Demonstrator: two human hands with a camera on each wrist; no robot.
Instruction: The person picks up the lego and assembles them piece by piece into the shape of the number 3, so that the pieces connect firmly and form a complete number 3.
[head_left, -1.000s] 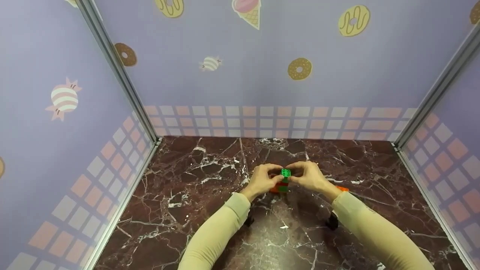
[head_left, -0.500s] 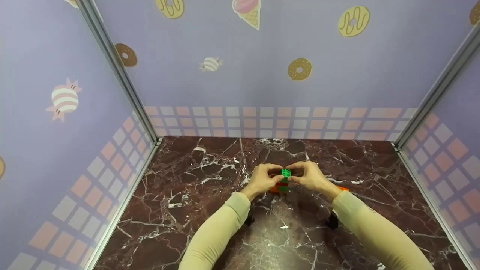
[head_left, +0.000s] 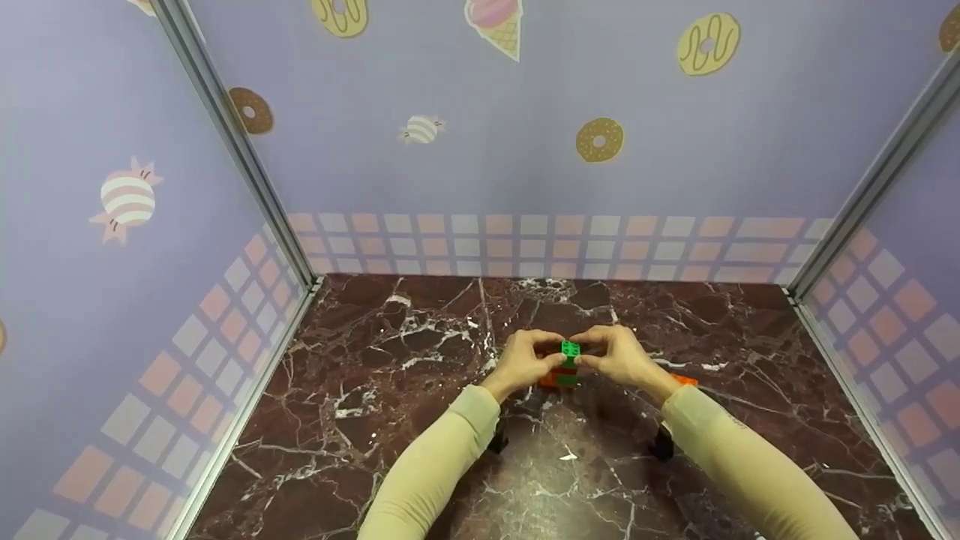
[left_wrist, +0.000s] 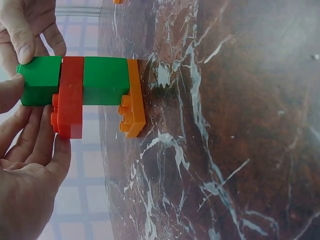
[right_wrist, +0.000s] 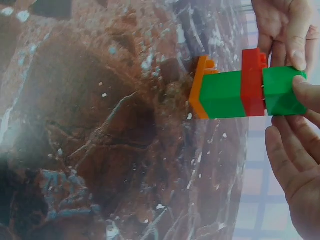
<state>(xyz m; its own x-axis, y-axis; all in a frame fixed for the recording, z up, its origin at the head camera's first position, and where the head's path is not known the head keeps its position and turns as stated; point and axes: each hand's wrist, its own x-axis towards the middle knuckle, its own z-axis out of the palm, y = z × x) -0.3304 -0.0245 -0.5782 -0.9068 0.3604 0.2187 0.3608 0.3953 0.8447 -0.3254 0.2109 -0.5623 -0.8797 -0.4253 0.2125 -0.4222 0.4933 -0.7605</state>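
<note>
A small tower of toy building bricks stands upright on the marble-patterned table. At its base lies a flat orange brick (left_wrist: 134,100), then a green block (left_wrist: 106,80), a flat red brick (right_wrist: 253,82) and a second green block (head_left: 571,350) on top. A thin dark line shows between the top green block and the red brick. My left hand (head_left: 523,364) pinches that top block from the left, thumb in front. From the other side my right hand (head_left: 624,358) pinches the same block between thumb and fingers. Studs of the orange and red bricks stick out on one side.
Another orange piece (head_left: 684,379) lies on the table (head_left: 390,442) to the right, partly hidden by my right forearm. Patterned walls (head_left: 495,172) with metal corner posts enclose the table at the back and both sides. Dark objects (head_left: 663,442) sit under my wrists.
</note>
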